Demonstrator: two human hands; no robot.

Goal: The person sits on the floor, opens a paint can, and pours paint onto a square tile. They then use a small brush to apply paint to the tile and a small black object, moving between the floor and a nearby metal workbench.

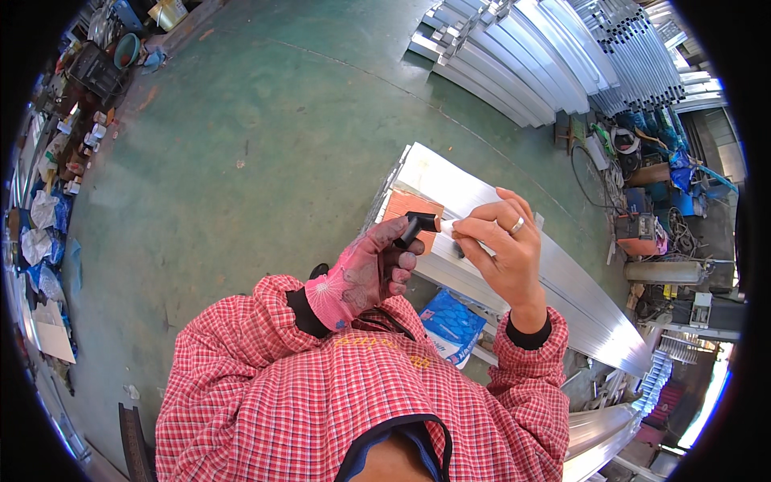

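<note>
A pink work glove, stained dark over the fingers, covers my left hand (361, 269). Its fingers are closed on a black elbow-shaped fitting (413, 228), bent at an angle. My bare right hand (504, 249) has a ring on one finger and pinches a small white piece (446, 228) at the fitting's right end. Whether the white piece goes inside the fitting or only touches it, I cannot tell. Beneath both hands lies an orange-brown board (408, 205), on a stack of long silver metal profiles (454, 178).
A blue printed bag (451, 321) lies below the profiles, close to my body. More metal profiles (514, 60) are piled at the far right. Tools, cables and a grey cylinder (665, 272) crowd the right side. Assorted clutter lines the left edge of the green floor (217, 177).
</note>
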